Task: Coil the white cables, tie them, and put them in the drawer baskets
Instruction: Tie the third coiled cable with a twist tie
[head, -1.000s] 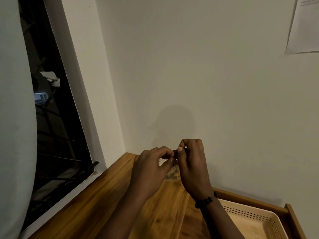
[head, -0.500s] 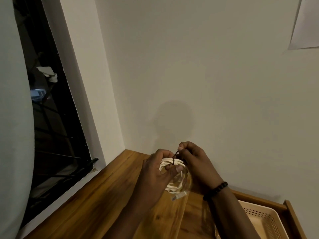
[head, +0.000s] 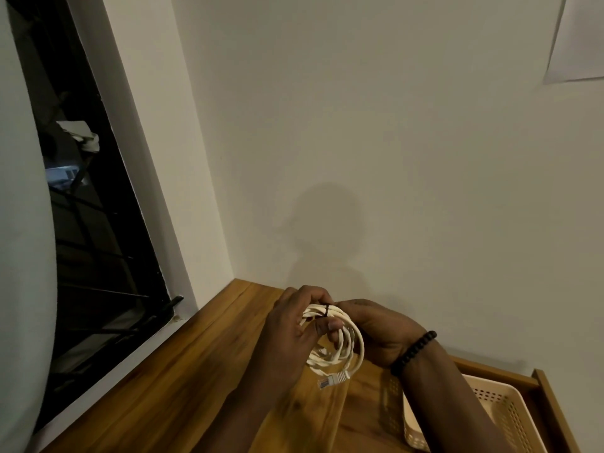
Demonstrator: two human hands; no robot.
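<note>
A coiled white cable (head: 346, 346) hangs in the air above the wooden top, held between both hands. A thin black tie (head: 327, 310) wraps the top of the coil. My left hand (head: 287, 335) grips the coil's left side, thumb pressed across the loops. My right hand (head: 382, 331), with a dark bead bracelet at the wrist, pinches the coil's top right by the tie. The cable's clear plug (head: 333, 380) dangles at the bottom. A beige perforated basket (head: 510, 416) sits in the open drawer at lower right, partly hidden by my right forearm.
The wooden top (head: 183, 384) runs along a white wall. A dark barred window (head: 91, 250) lies to the left, with a pale curtain (head: 19, 256) at the far left. A sheet of paper (head: 578, 40) hangs on the wall, upper right.
The hands have lowered and spread apart, so the coil with its black tie and dangling plug now shows. The view has tilted slightly.
</note>
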